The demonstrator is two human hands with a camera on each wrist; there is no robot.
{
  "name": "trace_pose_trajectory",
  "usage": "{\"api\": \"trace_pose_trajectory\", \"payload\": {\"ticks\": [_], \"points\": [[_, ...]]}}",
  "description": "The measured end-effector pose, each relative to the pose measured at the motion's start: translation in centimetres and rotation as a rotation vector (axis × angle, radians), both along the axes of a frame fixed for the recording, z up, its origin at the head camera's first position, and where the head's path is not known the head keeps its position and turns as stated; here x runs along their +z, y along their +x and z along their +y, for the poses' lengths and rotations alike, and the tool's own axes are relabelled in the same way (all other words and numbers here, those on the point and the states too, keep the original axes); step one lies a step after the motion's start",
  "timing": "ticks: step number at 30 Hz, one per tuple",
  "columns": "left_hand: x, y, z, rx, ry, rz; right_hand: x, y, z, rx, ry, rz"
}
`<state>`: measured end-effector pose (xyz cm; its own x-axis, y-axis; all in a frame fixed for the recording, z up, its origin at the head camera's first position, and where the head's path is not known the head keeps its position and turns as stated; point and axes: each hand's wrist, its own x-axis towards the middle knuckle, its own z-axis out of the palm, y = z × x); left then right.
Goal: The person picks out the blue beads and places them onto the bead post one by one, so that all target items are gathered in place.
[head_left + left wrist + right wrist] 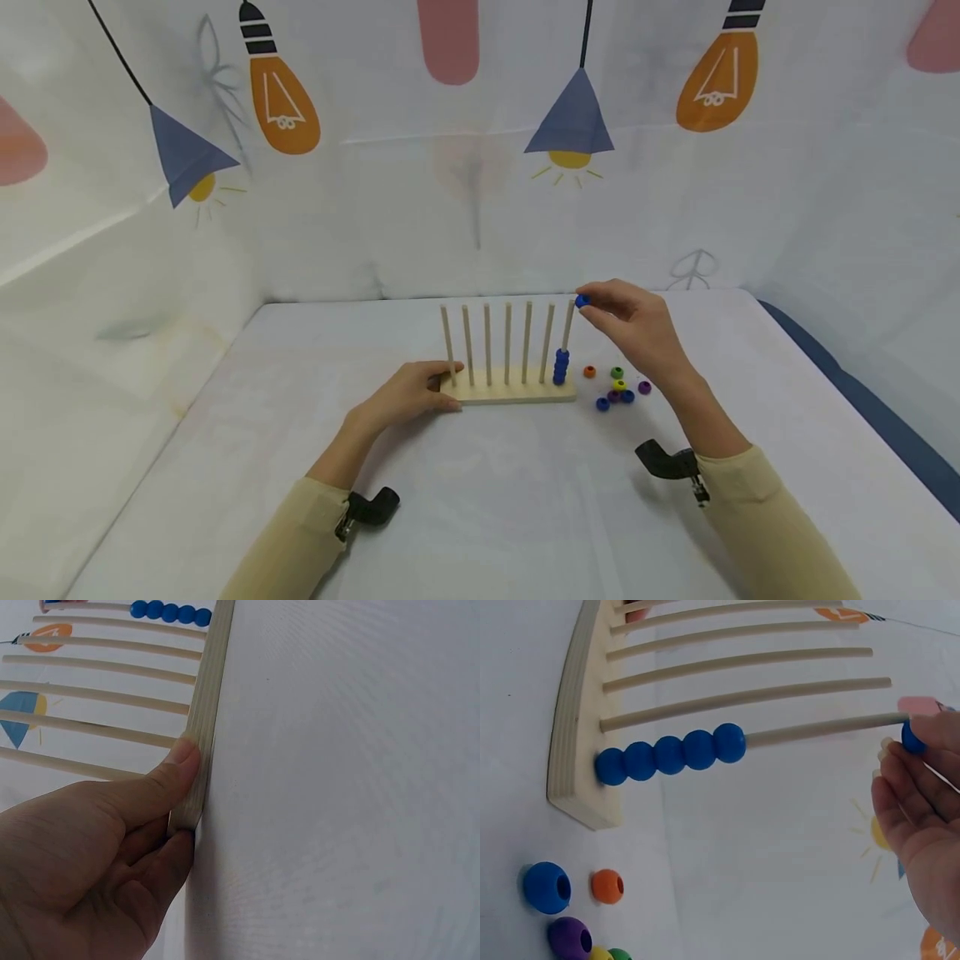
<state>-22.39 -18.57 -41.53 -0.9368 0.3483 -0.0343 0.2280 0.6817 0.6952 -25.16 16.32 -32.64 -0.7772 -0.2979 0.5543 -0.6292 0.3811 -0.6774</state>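
My left hand (408, 390) grips the left end of a wooden base (517, 397), thumb along its front edge in the left wrist view. Several upright wooden pegs (507, 342) stand in a row on that base. The rightmost peg carries a stack of blue beads (669, 755) at its foot. Between thumb and fingertips, my right hand (633, 327) pinches another blue bead (582, 301) right at the top of this same peg. The other pegs are bare.
Loose beads lie on the white table (487, 500) right of the base: an orange bead (589, 372), a green bead (617, 372), a yellow bead (619, 386), purple beads (644, 387) and blue beads (603, 404). A printed white curtain (420, 208) hangs behind.
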Motion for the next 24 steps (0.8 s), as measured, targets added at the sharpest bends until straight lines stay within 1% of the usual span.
{"api": "trace_pose_trajectory", "payload": {"ticks": [5, 10, 16, 24], "points": [[0.0, 0.0, 0.1, -0.005, 0.003, -0.002, 0.2, -0.1, -0.2, 0.006, -0.022, 0.018], [0.0, 0.0, 0.1, 0.008, 0.002, -0.007, 0.4, -0.1, -0.8, 0.038, -0.031, 0.001], [-0.2, -0.1, 0.1, 0.009, -0.013, -0.005, 0.3, -0.1, -1.0, 0.018, 0.000, -0.001], [-0.3, -0.3, 0.0, 0.017, -0.015, -0.006, 0.2, -0.2, -1.1, 0.017, 0.014, -0.012]]}}
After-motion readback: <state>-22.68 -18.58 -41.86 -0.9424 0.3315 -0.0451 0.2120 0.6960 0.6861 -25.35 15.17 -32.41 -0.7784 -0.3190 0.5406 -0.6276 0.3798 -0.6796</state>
